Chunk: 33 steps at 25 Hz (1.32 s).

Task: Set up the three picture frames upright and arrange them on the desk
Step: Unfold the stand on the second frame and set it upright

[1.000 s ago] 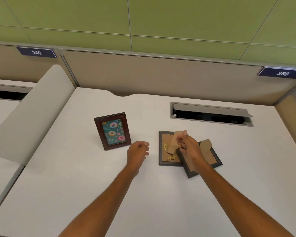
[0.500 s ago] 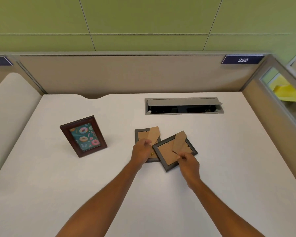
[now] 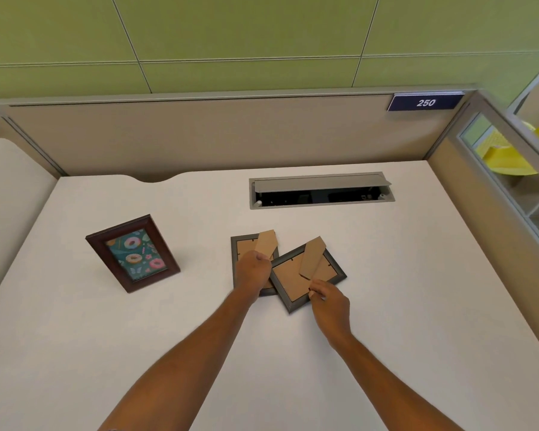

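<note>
Right of the upright donut frame (image 3: 133,254), two grey frames (image 3: 308,276) lie face-down, overlapping. Left hand (image 3: 252,272) pinches one's stand (image 3: 265,244); right hand (image 3: 329,298) grips the other's edge. Cable tray (image 3: 321,190) open behind.

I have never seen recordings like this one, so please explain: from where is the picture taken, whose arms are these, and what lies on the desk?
There is no machine here. The camera sits on a person's head and looks forward and down, so the two bare arms are that person's own. On the white desk, a brown frame showing doughnuts already stands upright at the left. Two grey frames lie face down and overlap, their cardboard stands raised. The left hand rests on the left grey frame. The right hand touches the near corner of the right grey frame. Whether either hand grips firmly, I cannot tell. Behind is an open cable hatch.
</note>
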Motion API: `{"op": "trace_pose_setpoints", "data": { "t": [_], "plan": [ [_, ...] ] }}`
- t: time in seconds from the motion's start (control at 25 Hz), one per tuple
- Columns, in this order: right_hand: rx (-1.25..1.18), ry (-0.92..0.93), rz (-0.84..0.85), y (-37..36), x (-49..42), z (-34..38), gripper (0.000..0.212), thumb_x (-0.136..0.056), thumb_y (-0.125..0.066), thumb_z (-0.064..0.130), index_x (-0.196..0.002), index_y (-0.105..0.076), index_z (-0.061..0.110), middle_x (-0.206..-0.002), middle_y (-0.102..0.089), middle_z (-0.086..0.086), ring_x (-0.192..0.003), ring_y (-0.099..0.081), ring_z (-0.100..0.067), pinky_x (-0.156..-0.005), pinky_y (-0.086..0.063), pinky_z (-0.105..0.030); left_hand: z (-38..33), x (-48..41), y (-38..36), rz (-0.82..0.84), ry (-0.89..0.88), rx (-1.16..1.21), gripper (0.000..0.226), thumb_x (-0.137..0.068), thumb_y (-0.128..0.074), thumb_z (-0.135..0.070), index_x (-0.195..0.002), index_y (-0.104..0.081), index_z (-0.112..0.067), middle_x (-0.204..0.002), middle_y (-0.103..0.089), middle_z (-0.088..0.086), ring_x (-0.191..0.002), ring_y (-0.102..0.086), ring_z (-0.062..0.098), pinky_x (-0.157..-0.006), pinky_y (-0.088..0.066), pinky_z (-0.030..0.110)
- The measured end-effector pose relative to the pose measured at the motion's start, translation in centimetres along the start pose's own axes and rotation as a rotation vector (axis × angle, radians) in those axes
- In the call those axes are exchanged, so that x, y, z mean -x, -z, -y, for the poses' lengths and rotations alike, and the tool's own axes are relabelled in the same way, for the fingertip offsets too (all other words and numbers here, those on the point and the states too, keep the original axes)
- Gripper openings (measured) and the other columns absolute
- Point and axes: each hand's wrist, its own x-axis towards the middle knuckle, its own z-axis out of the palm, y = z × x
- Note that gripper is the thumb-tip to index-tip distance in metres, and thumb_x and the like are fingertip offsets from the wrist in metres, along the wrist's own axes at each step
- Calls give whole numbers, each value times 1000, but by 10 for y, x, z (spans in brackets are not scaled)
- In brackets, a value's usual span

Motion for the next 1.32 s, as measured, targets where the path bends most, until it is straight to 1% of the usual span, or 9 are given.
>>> {"op": "trace_pose_setpoints", "data": {
  "t": [0.16, 0.32, 0.52, 0.64, 0.72, 0.88, 1.04, 1.2, 1.32],
  "plan": [
    [-76, -16, -12, -1, 2, -4, 26, -100, -68, 0, -124, -78, 5, -121, -77, -2, -109, -68, -10, -106, -53, -26, -6, 4, -4, -17, 43, 20, 21, -95, -49, 0, -81, -59, -13, -81, -56, 4, -70, -48, 20, -62, -41, 32],
    [-196, -67, -13, -1, 8, -10, 30, -101, -68, 3, -129, -77, 11, -131, -74, 2, -118, -68, -11, -109, -51, -26, -6, 4, -5, -72, 100, 174, 13, -102, -66, -22, -101, -66, -10, -93, -65, 0, -75, -55, 12, -60, -45, 27],
    [-222, -67, 1, -2, 11, -15, 34, -103, -67, 6, -135, -75, 15, -140, -71, 0, -127, -65, -14, -113, -49, -28, -5, 9, -7, -76, 139, 263, 22, -99, -75, -23, -115, -64, -13, -106, -64, 3, -92, -64, 24, -72, -53, 33],
    [-220, -58, 3, 2, 11, -15, 33, -103, -68, 5, -134, -75, 16, -140, -72, -1, -126, -64, -12, -110, -47, -24, -1, 9, -7, -66, 103, 234, 3, -97, -77, -15, -98, -75, -17, -103, -70, 1, -94, -65, 22, -80, -58, 33],
    [-216, -49, 5, 4, 12, -17, 34, -103, -68, 5, -134, -75, 16, -141, -71, -2, -126, -62, -11, -111, -46, -24, 0, 11, -5, -23, 66, 208, 9, -98, -78, -13, -91, -80, -19, -97, -71, -3, -95, -66, 20, -91, -63, 37],
    [-227, -38, 22, 11, 14, -23, 40, -101, -69, 3, -139, -71, 18, -145, -68, -1, -130, -61, -15, -110, -46, -26, 0, 14, 0, 110, -22, 164, 12, -100, -78, -14, -108, -86, -14, -97, -73, -7, -103, -67, 19, -100, -64, 44],
    [-44, 36, 61, 18, 16, -30, 53, -96, -75, 0, -145, -64, 18, -151, -63, -5, -141, -57, -26, -119, -47, -41, -6, 20, -3, 70, -103, 56, 17, -102, -75, -12, -115, -86, -11, -103, -74, -2, -96, -66, 13, -73, -54, 22],
    [251, 247, -15, 29, 19, -34, 72, -88, -84, 2, -153, -56, 15, -159, -55, -5, -149, -48, -28, -120, -40, -39, -15, 25, -5, 117, -4, 154, 12, -103, -74, -14, -108, -84, -11, -102, -71, -2, -95, -66, 16, -92, -65, 39],
    [357, 449, -113, 42, 13, -34, 76, -81, -91, 3, -150, -60, 11, -158, -57, -8, -148, -51, -33, -120, -45, -53, -27, 26, 1, 151, 86, 203, 5, -99, -77, -13, -98, -78, -8, -102, -73, 6, -79, -68, 18, -78, -68, 35]
  ]
}}
